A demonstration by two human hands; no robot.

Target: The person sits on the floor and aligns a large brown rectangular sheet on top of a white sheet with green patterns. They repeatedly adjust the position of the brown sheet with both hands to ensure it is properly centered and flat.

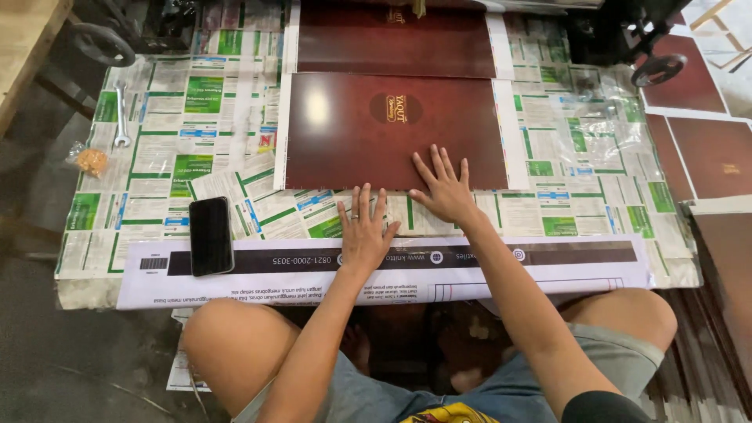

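A glossy dark red-brown printed sheet (352, 149) with a small gold oval emblem lies flat on the work surface in front of me. My right hand (445, 188) rests flat with fingers spread on its near edge. My left hand (363, 233), a ring on one finger, lies flat and spread just below that sheet, on the green-and-white printed papers (180, 149) and the top of a long white strip with a dark band (486, 262). Neither hand holds anything.
A second red-brown sheet (392, 39) lies beyond the first. A black phone (211, 235) lies at the left on the strip. A wrench (121, 117) and a small bag (92, 160) sit at far left. More red-brown sheets (717, 157) are stacked at right.
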